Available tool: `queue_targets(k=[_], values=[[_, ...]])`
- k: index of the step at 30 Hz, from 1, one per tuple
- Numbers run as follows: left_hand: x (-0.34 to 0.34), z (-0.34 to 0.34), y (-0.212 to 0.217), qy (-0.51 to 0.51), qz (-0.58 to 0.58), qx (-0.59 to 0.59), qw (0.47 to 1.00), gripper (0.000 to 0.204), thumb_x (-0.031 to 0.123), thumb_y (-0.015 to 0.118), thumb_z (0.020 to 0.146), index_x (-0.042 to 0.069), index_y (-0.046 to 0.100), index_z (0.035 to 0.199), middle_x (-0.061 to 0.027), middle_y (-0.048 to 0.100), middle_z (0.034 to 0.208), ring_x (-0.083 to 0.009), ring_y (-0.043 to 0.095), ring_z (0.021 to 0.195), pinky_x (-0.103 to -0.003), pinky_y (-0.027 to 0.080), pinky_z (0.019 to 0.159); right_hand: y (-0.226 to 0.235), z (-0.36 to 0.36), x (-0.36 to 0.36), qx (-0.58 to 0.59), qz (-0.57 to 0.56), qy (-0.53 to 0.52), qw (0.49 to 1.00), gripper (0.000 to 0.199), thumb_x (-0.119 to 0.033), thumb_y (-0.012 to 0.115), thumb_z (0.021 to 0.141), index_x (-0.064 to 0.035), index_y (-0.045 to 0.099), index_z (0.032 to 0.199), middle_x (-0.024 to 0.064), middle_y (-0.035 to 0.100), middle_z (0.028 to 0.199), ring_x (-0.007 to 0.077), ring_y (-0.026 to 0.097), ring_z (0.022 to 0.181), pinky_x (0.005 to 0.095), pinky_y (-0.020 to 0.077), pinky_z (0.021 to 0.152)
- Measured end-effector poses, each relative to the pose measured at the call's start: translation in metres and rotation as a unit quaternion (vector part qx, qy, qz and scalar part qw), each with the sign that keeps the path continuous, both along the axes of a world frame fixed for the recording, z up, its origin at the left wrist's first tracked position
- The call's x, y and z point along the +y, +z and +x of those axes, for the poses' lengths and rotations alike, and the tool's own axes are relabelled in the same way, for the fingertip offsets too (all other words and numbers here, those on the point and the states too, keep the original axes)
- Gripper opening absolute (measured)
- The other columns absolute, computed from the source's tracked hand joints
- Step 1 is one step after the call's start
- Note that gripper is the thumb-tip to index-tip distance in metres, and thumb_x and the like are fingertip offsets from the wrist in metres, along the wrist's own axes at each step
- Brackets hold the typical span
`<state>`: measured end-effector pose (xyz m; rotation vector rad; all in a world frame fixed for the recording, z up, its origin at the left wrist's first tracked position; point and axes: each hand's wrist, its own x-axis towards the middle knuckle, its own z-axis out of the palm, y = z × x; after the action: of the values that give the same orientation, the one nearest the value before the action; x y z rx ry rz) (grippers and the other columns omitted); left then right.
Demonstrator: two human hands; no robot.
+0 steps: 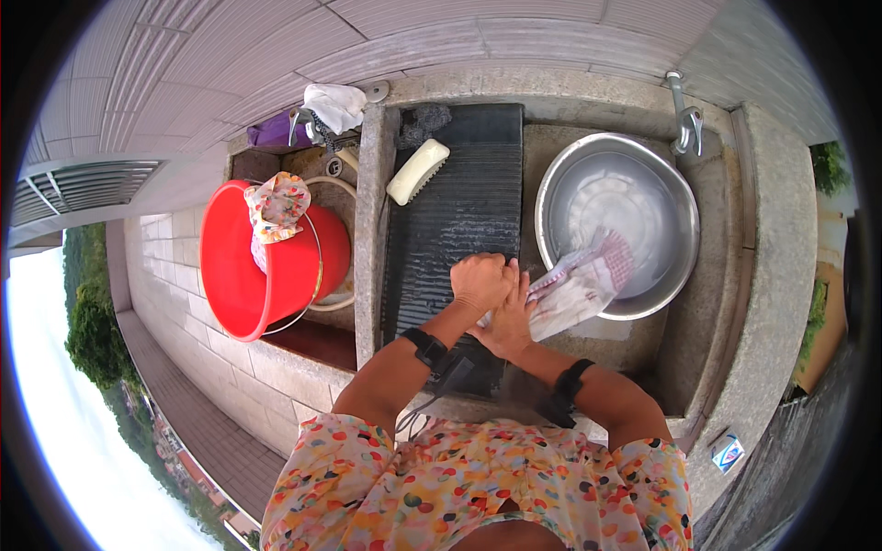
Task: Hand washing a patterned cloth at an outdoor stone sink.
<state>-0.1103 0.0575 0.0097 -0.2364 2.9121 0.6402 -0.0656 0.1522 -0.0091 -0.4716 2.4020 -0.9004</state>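
left hand [481,279] balled; i can't tell if the right hand [508,323] grips the checked cloth [581,296]. water [625,202] could make it slip.

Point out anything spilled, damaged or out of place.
Nothing looks clearly spilled or damaged. Slightly untidy: the white cloth with multicoloured spots is bunched over the rim of the round red plastic bucket, hanging partly outside.

Your cloth [577,298] looks like thin, wrinkly woven fabric. That washboard [455,211] you've got is dark and ridged with a wet sheen, can't tell what it's made of. Your basin [684,241] is shiny smooth metal, tap [687,129] too. Bucket's [299,266] glossy plastic, sink rim [367,184] is rough, grainy and matt, wall tiles [367,46] ribbed.
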Motion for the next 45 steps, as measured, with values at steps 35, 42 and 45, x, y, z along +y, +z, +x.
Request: queue_targets(k=[35, 42, 45], values=[[0.082, -0.049, 0.087, -0.274, 0.43, -0.187, 0.84, 0.008, 0.007, 0.06, 0.061, 0.004, 0.054, 0.065, -0.0022, 0.053, 0.076, -0.0198, 0.045, 0.077, -0.029, 0.035, 0.074, 0.104, -0.177, 0.165, -0.33, -0.607, -0.316, 0.65, 0.023, 0.003, 0.049, 0.073, 0.0019, 0.054, 0.095, 0.0095, 0.06, 0.087, 0.0218, 0.058, 0.08, 0.0346, 0.0458, 0.077], [0.109, -0.069, -0.025, -0.349, 0.059, -0.152, 0.923, 0.017, 0.015, 0.055, 0.067, 0.011, 0.064, 0.08, -0.0038, 0.058, 0.09, -0.0271, 0.046, 0.101, -0.032, 0.038, 0.081, 0.041, -0.177, 0.168, -0.272, -0.457, -0.301, 0.792, 0.03, -0.014, 0.059, 0.072, -0.0006, 0.056, 0.099, 0.0057, 0.059, 0.091, 0.0142, 0.054, 0.081, 0.0296, 0.0416, 0.072], [0.096, -0.09, -0.061, -0.36, 0.144, -0.245, 0.888, 0.017, 0.014, 0.053, 0.068, 0.007, 0.063, 0.08, -0.0115, 0.06, 0.084, -0.0293, 0.055, 0.086, -0.034, 0.042, 0.074, -0.022, -0.169, 0.173, -0.298, -0.321, -0.362, 0.823, 0.032, -0.016, 0.057, 0.075, 0.0033, 0.055, 0.101, 0.0103, 0.059, 0.093, 0.0192, 0.055, 0.085, 0.0327, 0.0419, 0.074]])
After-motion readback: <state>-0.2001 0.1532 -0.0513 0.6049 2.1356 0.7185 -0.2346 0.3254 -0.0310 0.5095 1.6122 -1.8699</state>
